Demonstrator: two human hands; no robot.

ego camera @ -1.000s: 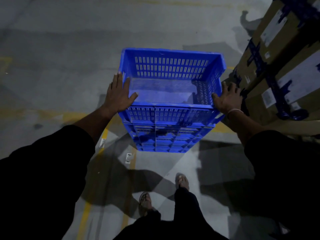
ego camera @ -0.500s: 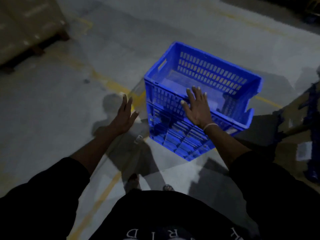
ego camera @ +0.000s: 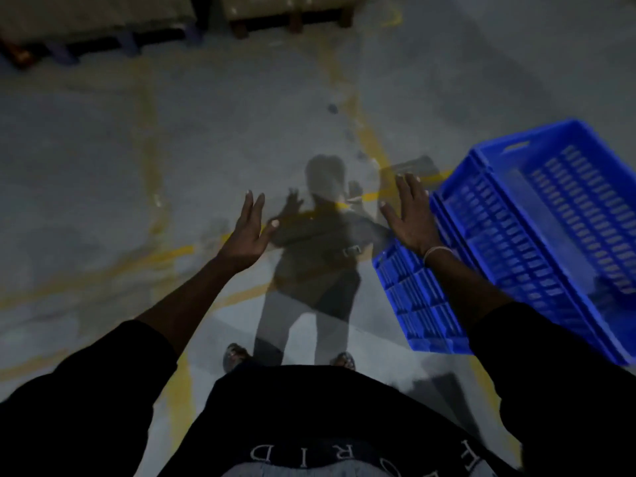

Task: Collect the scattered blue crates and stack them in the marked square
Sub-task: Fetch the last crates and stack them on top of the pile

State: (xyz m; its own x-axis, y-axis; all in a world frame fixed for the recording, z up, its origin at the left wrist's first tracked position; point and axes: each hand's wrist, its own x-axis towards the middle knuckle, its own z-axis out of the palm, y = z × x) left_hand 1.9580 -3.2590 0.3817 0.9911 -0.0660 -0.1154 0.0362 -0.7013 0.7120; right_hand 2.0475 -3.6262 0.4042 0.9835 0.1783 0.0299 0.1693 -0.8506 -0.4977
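Leaving the crate stack (ego camera: 537,242) on the floor (ego camera: 103,166).
Both hands, left (ego camera: 249,232) and right (ego camera: 409,218), spread and empty; stack apparently aligned; verify before fetching another.

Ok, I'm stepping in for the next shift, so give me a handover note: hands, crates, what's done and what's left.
Left hand: open, empty, in the air.
Right hand: open, empty, beside the stack.
Blue crates: stacked on the floor at the person's right, by yellow floor lines; top crate looks empty.
Done: this stack is set down and released.
Left: no loose crates in view; look around for more and add them.
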